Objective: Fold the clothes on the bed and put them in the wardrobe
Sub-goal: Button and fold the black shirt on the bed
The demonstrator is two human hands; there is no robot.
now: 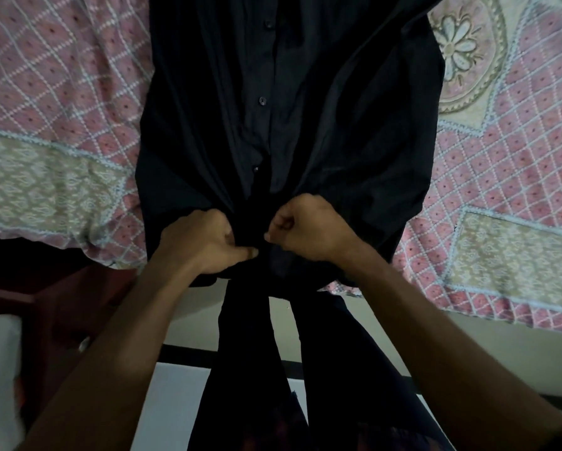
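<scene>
Pale tiled floor (172,402) crossed by a dark line — a reddish-brown wooden piece (61,307) at left.

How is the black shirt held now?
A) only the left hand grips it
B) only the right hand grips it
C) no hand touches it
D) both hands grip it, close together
D: the left hand and right hand both clutch the black shirt side by side at its near edge.

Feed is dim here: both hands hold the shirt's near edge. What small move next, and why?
Probably draw them apart along the hem: left hand and right hand grip the black shirt close together, leaving its near edge bunched.
</scene>
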